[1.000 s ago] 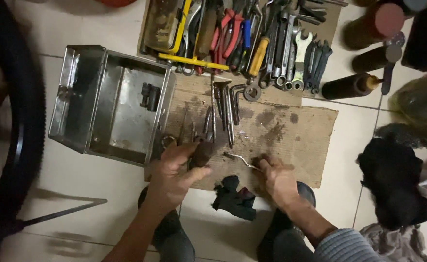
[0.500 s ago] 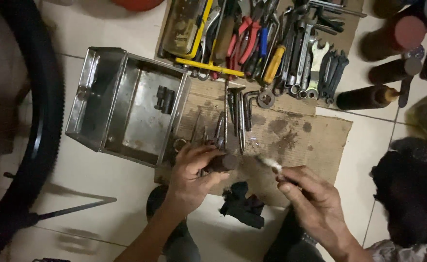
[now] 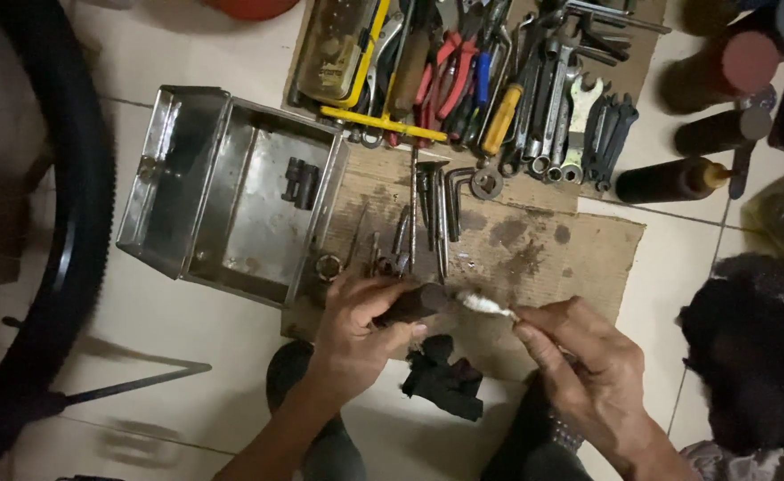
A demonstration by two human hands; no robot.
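Observation:
My left hand (image 3: 356,334) grips a short dark cylindrical part (image 3: 418,303) just above the near edge of a stained cardboard sheet (image 3: 552,258). My right hand (image 3: 588,356) pinches a thin tool whose whitish, greasy tip (image 3: 483,305) touches the end of that dark part. Both hands are close together over the cardboard. A crumpled black rag (image 3: 445,379) lies on the floor just below them.
An open metal box (image 3: 223,196) stands left of the cardboard. Several hex keys and small tools (image 3: 427,214) lie on it. Pliers, spanners and screwdrivers (image 3: 499,80) fill a tray at the back. Dark bottles (image 3: 677,178) stand right; a bicycle tyre (image 3: 71,223) curves on the left.
My right hand has brought the thin tool leftwards until its whitish tip meets the dark part in my left hand. The view has shifted slightly.

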